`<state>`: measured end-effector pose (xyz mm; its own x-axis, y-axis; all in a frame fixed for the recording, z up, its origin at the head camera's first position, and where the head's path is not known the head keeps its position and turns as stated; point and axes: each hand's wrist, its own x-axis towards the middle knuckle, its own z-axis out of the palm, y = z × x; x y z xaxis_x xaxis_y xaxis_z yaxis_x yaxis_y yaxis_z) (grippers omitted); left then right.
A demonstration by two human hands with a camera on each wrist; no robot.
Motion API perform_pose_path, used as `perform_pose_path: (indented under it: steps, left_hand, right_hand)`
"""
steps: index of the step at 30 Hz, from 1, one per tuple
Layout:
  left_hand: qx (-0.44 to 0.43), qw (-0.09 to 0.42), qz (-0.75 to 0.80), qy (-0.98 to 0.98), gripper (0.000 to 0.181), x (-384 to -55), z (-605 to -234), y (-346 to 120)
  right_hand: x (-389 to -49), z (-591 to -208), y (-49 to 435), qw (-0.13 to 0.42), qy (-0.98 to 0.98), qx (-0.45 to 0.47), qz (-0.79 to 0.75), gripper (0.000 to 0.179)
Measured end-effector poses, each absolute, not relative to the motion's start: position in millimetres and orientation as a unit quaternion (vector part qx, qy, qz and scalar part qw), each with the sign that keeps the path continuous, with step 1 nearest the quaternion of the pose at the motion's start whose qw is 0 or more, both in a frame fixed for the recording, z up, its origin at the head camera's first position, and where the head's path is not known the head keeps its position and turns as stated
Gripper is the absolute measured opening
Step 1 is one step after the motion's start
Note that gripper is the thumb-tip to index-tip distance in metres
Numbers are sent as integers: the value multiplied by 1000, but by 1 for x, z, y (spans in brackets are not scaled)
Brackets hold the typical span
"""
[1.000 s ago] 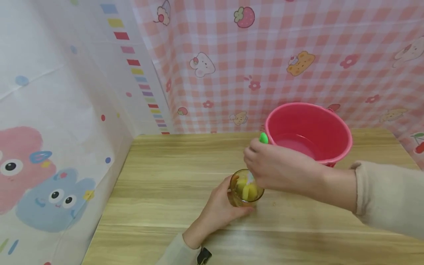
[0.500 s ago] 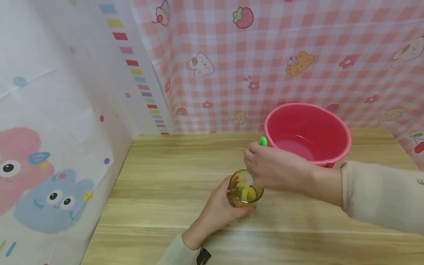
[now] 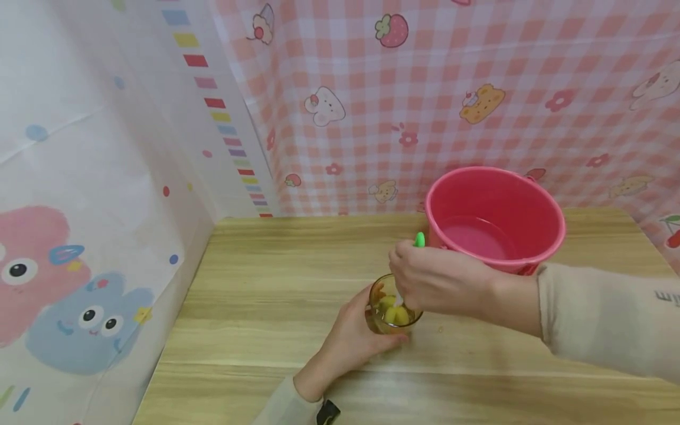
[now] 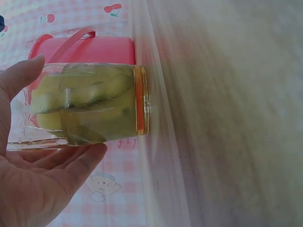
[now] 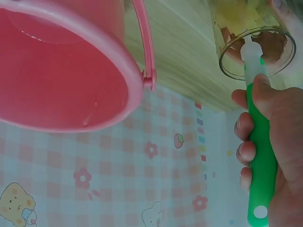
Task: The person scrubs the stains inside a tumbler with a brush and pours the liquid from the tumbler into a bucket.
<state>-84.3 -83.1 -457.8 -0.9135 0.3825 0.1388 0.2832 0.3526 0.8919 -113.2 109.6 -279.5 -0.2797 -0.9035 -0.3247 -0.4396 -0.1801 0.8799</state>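
mostly, everything can be placed by the pink plastic bucket (image 3: pixel 512 206), whose bail handle (image 5: pixel 147 47) hangs against its outer wall; low inside, a curved line shows, though whether it marks water or just the bottom is unclear. in front of the bucket and to its left, over the table (image 3: pixel 265 283), is an amber glass tumbler (image 4: pixel 142 101), roughly upright, mouth up. the left hand (image 3: pixel 353 332) holds it, thumb on one side and fingers round the other. inside sits a lumpy yellow mass (image 3: pixel 395 315) with dark green streaks, filling much of the tumbler. the right hand (image 3: pixel 443 277), just in front of the bucket, grips a green-handled brush (image 5: pixel 262 146), its white neck (image 5: pixel 251 51) entering the tumbler's mouth; its join with the mass is hidden.
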Motion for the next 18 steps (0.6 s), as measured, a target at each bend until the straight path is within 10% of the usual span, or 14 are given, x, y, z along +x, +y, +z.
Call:
perform_pose_path:
  steps: [18]
  left_hand:
    - [200,42,540,817,85,-84,-459,-83]
  right_hand:
    - [-111,-277,105,254,-597,566,-509,20]
